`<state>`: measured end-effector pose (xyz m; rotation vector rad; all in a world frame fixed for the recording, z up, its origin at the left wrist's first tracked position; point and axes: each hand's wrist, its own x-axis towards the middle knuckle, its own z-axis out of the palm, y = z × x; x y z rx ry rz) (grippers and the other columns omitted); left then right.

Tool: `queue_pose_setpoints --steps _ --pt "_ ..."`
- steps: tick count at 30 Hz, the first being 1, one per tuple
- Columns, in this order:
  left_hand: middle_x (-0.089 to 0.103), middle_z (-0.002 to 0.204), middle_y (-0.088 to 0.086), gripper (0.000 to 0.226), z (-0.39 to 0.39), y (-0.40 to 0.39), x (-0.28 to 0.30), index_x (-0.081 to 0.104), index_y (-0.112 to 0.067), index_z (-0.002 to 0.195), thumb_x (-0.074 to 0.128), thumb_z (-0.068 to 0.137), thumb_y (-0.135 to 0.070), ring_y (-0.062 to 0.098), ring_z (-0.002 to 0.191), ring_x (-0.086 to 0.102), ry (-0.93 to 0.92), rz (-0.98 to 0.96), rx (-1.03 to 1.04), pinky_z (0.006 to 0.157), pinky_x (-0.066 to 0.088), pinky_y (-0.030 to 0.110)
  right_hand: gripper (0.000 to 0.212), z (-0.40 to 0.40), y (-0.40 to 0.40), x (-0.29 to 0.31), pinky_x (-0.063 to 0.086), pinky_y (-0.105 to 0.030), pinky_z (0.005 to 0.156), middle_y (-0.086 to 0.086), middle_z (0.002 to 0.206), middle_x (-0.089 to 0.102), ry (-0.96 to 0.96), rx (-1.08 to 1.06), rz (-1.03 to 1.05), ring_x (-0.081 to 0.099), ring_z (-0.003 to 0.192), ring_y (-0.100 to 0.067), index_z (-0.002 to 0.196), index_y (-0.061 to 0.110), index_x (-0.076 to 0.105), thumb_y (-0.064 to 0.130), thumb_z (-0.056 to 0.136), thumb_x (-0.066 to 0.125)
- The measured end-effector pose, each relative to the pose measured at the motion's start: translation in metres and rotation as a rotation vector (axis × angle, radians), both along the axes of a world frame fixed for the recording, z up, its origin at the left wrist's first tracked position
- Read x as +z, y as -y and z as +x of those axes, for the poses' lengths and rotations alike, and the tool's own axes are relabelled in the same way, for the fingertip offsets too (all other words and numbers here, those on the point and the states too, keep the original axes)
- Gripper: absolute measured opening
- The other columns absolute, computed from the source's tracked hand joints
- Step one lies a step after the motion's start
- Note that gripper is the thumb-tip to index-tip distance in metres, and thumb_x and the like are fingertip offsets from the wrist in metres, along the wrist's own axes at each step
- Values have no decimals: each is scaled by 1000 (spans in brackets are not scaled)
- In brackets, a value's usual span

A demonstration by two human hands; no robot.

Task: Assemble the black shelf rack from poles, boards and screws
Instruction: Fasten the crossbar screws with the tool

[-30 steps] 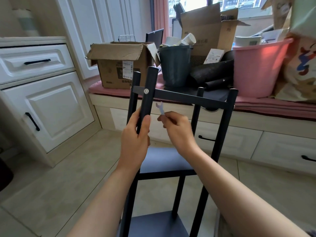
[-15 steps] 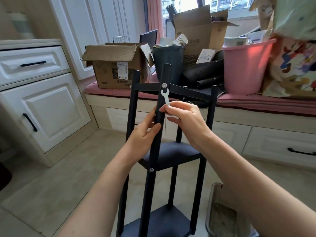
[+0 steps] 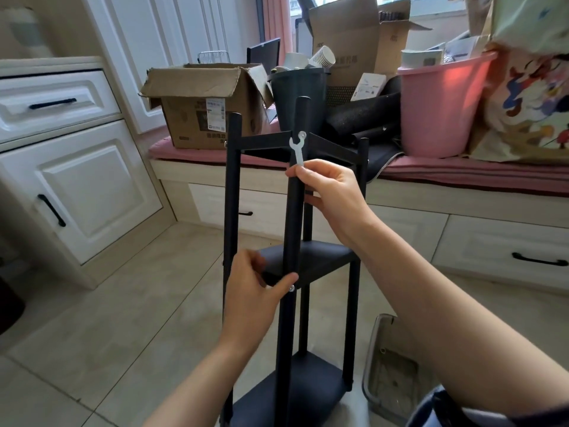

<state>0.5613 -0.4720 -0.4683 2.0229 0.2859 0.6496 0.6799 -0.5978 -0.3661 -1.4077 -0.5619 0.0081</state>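
- Right hand [image 3: 331, 192]: thumb and forefinger pinch the lower end of a small flat silver wrench [image 3: 296, 151]; the remaining fingers curl loosely behind the front pole [image 3: 292, 223]; the wrench's open head lies just below the upper screw [image 3: 303, 135] of that pole; whether the head seats on the screw cannot be told.
- Left hand [image 3: 255, 291]: fingers wrap the corner of the middle board [image 3: 320, 258] where it meets the front pole; the thumb tip lies beside the lower screw [image 3: 290, 288]; the palm is hidden, only the back of the hand shows.
- Black shelf rack [image 3: 295, 272]: stands upright on the tiled floor [image 3: 123, 303], directly in front of the person; the top frame joins the front pole at the upper screw; the bottom board [image 3: 295, 392] lies low behind the front pole; the feet of the poles are cut off by the lower edge.
- Grey tray [image 3: 391, 374]: on the floor to the right of the rack's base; partly covered by the right forearm; contents indistinct.
- Behind the rack: a window bench [image 3: 462, 177] with a red cushion, bearing a cardboard box [image 3: 203, 103], a dark bin [image 3: 297, 87] of paper cups, and a pink bucket [image 3: 443, 106].
- Left of the rack: a white cabinet [image 3: 77, 180] with black handles.
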Motion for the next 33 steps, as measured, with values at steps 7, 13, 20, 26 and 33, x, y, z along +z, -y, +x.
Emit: queue_pose_setpoints --steps 7,13,20,26,33 --pt "71 89 1 36 -9 14 -26 63 -13 98 63 91 -49 5 83 68 -277 -373 -113 81 56 23 17 2 -6 -1 55 -41 95 4 95 71 -9 -54 22 65 103 -20 95 18 74 17 98 57" --pt "64 73 -1 48 0 27 -36 67 -12 99 46 98 -54 12 73 65 -346 -546 -213 86 52 32 16 2 0 -6 53 -40 99 -1 103 71 -25 -60 -7 65 107 -19 95 19 74 15 97 58" --pt "55 65 -9 51 10 37 -41 63 -14 91 43 97 -60 7 68 55 -301 -572 -160 76 47 22 14 5 14 -18 56 -32 91 0 105 73 -67 -34 -113 67 106 -15 95 17 74 16 96 60" --pt "48 57 -11 49 17 27 -37 53 -17 78 40 98 -60 11 65 49 -257 -541 -103 71 43 23 13 6 18 -31 53 -20 69 5 102 68 -108 -103 -345 61 94 -11 88 23 75 20 94 63" --pt "49 56 -11 59 25 2 -38 55 -18 79 39 81 -75 11 64 50 -280 -573 -78 72 42 25 10 -4 24 -70 55 -21 67 -2 86 71 -224 29 -742 64 80 -12 93 19 76 25 87 73"
